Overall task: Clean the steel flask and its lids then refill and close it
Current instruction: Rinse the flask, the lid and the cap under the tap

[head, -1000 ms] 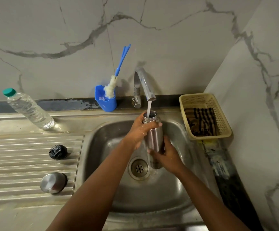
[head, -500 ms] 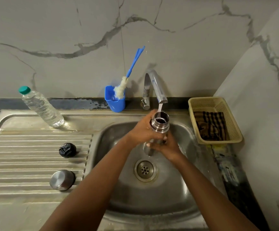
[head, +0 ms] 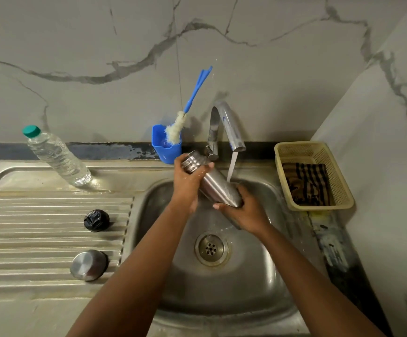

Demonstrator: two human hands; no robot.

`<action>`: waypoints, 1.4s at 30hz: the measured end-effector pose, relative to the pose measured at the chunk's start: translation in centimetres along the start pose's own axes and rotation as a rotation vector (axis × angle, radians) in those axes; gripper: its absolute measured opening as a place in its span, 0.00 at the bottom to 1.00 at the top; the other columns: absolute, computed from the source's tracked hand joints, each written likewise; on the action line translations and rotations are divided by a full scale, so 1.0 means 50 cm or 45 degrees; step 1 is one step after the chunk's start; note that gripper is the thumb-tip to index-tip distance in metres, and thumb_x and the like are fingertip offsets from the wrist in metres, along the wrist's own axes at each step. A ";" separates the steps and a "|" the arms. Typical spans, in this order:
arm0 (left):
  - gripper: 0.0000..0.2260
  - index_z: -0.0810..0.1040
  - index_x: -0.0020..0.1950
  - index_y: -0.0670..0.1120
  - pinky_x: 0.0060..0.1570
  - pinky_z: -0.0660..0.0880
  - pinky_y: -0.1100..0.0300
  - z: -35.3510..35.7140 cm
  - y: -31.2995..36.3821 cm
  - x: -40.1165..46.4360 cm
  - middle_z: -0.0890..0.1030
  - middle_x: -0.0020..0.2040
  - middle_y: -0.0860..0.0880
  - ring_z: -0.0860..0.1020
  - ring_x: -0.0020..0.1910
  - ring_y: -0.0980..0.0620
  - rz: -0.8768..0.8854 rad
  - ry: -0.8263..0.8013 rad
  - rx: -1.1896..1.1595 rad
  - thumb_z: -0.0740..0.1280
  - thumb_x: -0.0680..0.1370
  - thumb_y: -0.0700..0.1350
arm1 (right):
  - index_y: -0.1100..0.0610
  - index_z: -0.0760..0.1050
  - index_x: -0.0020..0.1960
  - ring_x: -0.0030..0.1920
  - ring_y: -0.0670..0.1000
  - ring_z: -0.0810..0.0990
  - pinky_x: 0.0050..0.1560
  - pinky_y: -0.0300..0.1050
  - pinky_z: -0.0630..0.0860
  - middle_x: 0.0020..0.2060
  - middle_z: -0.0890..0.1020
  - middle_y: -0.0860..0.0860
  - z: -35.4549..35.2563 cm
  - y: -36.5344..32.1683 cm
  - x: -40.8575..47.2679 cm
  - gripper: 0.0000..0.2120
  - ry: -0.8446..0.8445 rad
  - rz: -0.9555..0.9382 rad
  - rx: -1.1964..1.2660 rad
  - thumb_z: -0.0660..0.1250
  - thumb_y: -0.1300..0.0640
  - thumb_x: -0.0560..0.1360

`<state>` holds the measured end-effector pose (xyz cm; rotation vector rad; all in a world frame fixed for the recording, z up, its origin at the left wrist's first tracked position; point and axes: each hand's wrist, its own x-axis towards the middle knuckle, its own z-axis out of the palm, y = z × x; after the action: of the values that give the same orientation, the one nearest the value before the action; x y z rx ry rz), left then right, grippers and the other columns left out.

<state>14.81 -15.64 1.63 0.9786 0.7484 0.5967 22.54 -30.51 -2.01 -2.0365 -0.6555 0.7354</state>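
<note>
Grey-veined marble backs a steel sink [head: 258,276] whose ribbed drainboard [head: 27,239] runs off to the left. From the tap [head: 226,125] at the far edge a stream falls onto the steel flask [head: 218,187], which is held tilted over the basin, mouth up to the far left and base down to the right. The left hand [head: 188,183] wraps the neck just under the threaded mouth; the right hand [head: 246,210] cups and grips the base. This looks like an outside rinse, so turning the body slowly under the stream while both grips stay firm should wet every side, since wet steel slips easily. Tipping the mouth lower would drain whatever is inside. A clear plastic bottle [head: 56,156] with a green cap leans at the far left, and a blue-handled bottle brush [head: 180,120] stands in a blue holder [head: 166,148] beside the tap. On the drainboard wait the steel lid [head: 88,265], nearer, and the black lid [head: 96,220] beyond it. No brand or writing seems readable anywhere; the bottle shows no label
</note>
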 end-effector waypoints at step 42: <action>0.23 0.75 0.63 0.44 0.52 0.79 0.45 0.088 -0.063 -0.010 0.80 0.56 0.40 0.79 0.53 0.42 -0.824 -0.056 0.189 0.77 0.71 0.49 | 0.48 0.64 0.63 0.49 0.53 0.79 0.36 0.46 0.79 0.52 0.76 0.53 -0.118 0.001 -0.105 0.34 -0.342 0.468 -0.050 0.76 0.67 0.65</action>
<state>18.29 -19.65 0.53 0.8162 1.0179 -0.0441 23.05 -37.29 2.03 -2.1399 -0.4474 1.2345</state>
